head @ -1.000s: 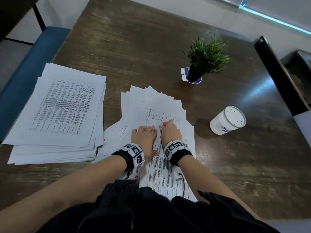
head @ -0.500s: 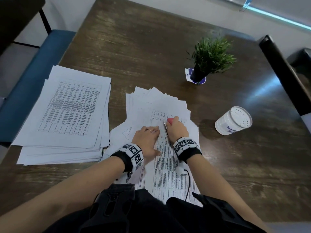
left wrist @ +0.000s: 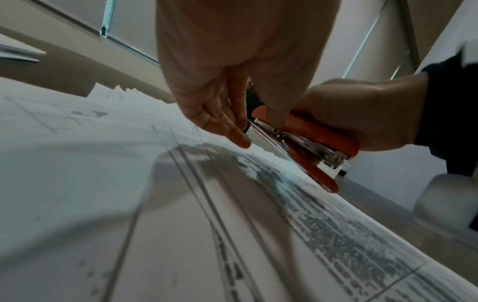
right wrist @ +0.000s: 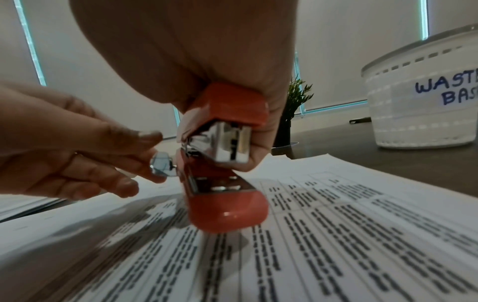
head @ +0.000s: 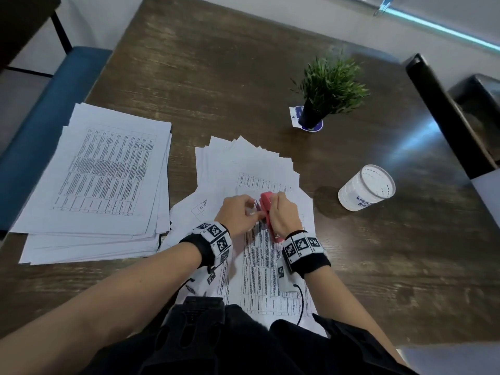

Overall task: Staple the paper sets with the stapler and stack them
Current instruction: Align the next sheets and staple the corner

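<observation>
My right hand (head: 282,216) grips a red stapler (head: 266,212) and holds it lifted just above the printed paper set (head: 265,272) in front of me. In the right wrist view the stapler (right wrist: 225,183) hangs with its jaws apart. My left hand (head: 239,212) pinches a small shiny metal piece (right wrist: 160,166) at the stapler's left side. Whether that piece is fixed to the stapler is unclear. Loose sheets (head: 243,161) lie fanned out under and beyond the set. A tall stack of printed sets (head: 102,180) lies at the left.
A small potted plant (head: 327,90) stands at the back right. A white cup marked as a waste basket (head: 365,188) stands right of the papers. A blue bench (head: 40,125) runs along the table's left edge, a black chair (head: 443,112) along the right.
Both hands were low on the paper set. My right hand has lifted the stapler off it, and my left hand has left the sheet and taken hold of the metal piece.
</observation>
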A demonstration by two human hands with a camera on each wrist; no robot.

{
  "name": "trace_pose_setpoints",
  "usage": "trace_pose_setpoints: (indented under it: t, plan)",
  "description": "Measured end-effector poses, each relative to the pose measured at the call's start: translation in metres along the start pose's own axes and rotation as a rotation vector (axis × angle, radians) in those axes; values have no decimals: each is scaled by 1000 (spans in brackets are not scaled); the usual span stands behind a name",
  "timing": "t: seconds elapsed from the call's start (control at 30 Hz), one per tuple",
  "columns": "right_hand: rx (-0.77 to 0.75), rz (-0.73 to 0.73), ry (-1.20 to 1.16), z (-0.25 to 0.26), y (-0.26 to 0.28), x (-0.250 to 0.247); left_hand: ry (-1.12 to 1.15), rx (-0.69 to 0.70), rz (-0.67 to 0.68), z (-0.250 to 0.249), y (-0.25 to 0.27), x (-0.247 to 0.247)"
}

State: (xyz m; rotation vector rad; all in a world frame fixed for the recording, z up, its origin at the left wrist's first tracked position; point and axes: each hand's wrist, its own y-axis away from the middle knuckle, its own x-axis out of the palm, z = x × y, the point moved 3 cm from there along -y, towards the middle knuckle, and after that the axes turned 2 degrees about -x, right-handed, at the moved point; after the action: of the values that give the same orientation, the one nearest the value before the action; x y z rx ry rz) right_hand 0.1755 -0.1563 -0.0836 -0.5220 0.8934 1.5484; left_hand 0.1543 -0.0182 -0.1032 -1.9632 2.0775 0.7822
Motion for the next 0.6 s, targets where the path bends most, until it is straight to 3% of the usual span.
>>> trace_pose_setpoints:
  t: [0.23, 0.6]
  plan:
    - [-55, 23, 68, 4, 7, 8, -13, -88, -8, 5, -2, 1]
    - [-66, 17, 285, 0, 13, 8, -178, 42, 17, 12, -4, -9]
